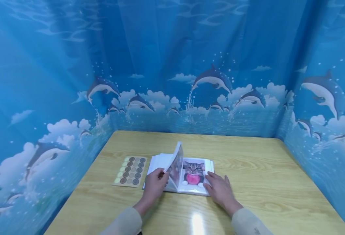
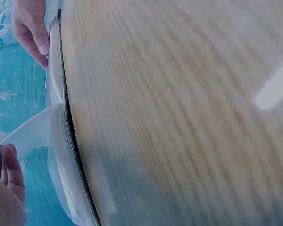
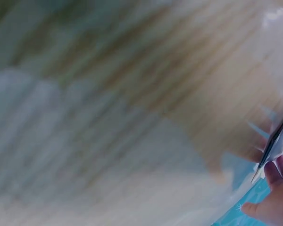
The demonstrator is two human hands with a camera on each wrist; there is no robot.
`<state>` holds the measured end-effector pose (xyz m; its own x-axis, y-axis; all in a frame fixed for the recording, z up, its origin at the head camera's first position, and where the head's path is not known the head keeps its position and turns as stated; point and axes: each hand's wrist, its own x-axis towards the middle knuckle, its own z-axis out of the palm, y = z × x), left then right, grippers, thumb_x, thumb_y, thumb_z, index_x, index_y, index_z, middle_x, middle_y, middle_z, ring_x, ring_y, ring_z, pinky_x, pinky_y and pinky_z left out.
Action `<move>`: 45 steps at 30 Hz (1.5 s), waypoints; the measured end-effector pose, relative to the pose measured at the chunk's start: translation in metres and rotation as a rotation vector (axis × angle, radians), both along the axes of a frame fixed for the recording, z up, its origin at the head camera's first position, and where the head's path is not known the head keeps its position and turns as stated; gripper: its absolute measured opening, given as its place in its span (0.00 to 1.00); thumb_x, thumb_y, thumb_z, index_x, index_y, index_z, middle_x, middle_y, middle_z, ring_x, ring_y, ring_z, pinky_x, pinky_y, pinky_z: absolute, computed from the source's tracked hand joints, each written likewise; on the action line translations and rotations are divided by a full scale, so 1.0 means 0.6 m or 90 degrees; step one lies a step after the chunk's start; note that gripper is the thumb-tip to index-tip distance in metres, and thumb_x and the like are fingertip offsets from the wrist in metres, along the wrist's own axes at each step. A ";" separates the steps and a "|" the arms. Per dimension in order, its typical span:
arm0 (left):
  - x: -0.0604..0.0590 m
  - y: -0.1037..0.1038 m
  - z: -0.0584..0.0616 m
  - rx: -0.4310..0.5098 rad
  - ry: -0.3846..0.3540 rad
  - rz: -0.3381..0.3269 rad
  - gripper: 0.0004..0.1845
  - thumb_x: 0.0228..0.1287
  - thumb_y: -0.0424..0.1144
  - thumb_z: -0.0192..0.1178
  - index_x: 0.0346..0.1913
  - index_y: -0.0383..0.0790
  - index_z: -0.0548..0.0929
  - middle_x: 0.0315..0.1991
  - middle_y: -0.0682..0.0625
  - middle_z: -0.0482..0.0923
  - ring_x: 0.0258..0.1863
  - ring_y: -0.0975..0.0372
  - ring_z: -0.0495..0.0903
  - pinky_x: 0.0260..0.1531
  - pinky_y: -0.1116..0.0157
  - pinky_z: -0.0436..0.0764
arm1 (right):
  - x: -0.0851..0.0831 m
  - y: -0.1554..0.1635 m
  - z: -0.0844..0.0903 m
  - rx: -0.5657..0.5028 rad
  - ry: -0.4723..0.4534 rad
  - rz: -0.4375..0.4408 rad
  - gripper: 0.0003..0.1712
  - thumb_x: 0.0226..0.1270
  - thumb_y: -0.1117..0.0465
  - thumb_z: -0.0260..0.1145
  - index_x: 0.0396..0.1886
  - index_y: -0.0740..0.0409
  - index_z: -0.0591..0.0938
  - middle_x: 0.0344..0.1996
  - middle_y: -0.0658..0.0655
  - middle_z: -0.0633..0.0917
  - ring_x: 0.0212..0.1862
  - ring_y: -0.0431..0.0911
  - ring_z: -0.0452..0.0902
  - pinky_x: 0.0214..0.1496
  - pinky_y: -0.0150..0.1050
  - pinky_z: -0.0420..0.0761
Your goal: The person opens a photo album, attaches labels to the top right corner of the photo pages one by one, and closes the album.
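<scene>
Sleeves (image 1: pixel 127 222); left fingers (image 1: pixel 163 180) pinch raised page (image 1: pixel 176 163); right fingers (image 1: pixel 214 176), straight, touch open album (image 1: pixel 190 189): tabby photo (image 1: pixel 193 179).

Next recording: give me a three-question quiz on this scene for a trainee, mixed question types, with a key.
1. Multiple choice: which animal is in the picture lying flat on the right side of the open album?
A) dog
B) cat
C) rabbit

2. True or false: seen from the head camera, the sheet of round stickers lies to the left of the album.

3. Fill in: the raised page is held by the person's ____.

Key:
1. B
2. True
3. left hand
</scene>
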<state>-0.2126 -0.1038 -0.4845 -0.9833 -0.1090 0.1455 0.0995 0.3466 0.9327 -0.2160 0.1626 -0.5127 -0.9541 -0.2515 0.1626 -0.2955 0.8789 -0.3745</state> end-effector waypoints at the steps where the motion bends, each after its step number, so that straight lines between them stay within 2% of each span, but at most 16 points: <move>1: 0.001 -0.002 -0.001 0.015 -0.008 0.001 0.03 0.64 0.32 0.61 0.37 0.35 0.83 0.25 0.50 0.81 0.24 0.61 0.80 0.22 0.68 0.83 | 0.000 0.002 -0.001 0.000 -0.001 -0.002 0.25 0.72 0.53 0.62 0.62 0.63 0.78 0.66 0.63 0.74 0.67 0.63 0.68 0.69 0.74 0.49; 9: 0.005 -0.017 -0.013 0.122 -0.080 0.004 0.06 0.67 0.30 0.58 0.39 0.27 0.81 0.28 0.45 0.83 0.26 0.61 0.81 0.28 0.66 0.86 | 0.000 0.016 -0.004 0.001 -0.004 -0.012 0.26 0.72 0.52 0.62 0.63 0.62 0.77 0.67 0.63 0.73 0.67 0.63 0.67 0.69 0.73 0.47; 17: 0.016 -0.022 -0.024 0.184 -0.163 0.027 0.08 0.67 0.29 0.57 0.40 0.23 0.80 0.29 0.44 0.83 0.24 0.62 0.81 0.28 0.65 0.85 | 0.005 0.038 -0.005 0.013 0.001 -0.013 0.26 0.72 0.52 0.62 0.63 0.62 0.78 0.66 0.63 0.74 0.67 0.64 0.67 0.69 0.74 0.47; 27: 0.031 -0.019 -0.033 0.325 -0.285 0.026 0.11 0.69 0.28 0.54 0.48 0.21 0.76 0.33 0.40 0.82 0.26 0.62 0.81 0.31 0.66 0.85 | 0.013 0.063 -0.013 0.015 0.038 0.000 0.26 0.71 0.53 0.64 0.62 0.62 0.79 0.65 0.63 0.75 0.65 0.64 0.70 0.68 0.75 0.47; 33: 0.041 -0.017 -0.039 0.381 -0.343 0.039 0.11 0.68 0.26 0.54 0.47 0.19 0.76 0.31 0.40 0.83 0.24 0.62 0.83 0.30 0.68 0.86 | 0.023 0.075 -0.012 0.014 0.062 0.004 0.25 0.69 0.53 0.66 0.61 0.62 0.80 0.63 0.63 0.77 0.63 0.64 0.71 0.67 0.75 0.48; 41: 0.049 -0.012 -0.041 0.365 -0.352 0.046 0.11 0.66 0.25 0.56 0.47 0.19 0.76 0.31 0.39 0.84 0.25 0.60 0.84 0.32 0.65 0.87 | 0.035 0.084 -0.013 0.009 0.072 0.005 0.25 0.68 0.54 0.66 0.60 0.61 0.80 0.63 0.63 0.78 0.63 0.63 0.72 0.67 0.75 0.48; 45: 0.051 -0.011 -0.042 0.352 -0.326 0.057 0.12 0.65 0.24 0.55 0.49 0.18 0.74 0.30 0.39 0.83 0.24 0.60 0.84 0.30 0.66 0.87 | 0.038 0.083 -0.013 0.012 0.071 0.001 0.24 0.68 0.54 0.66 0.59 0.61 0.81 0.62 0.62 0.78 0.63 0.63 0.72 0.67 0.75 0.49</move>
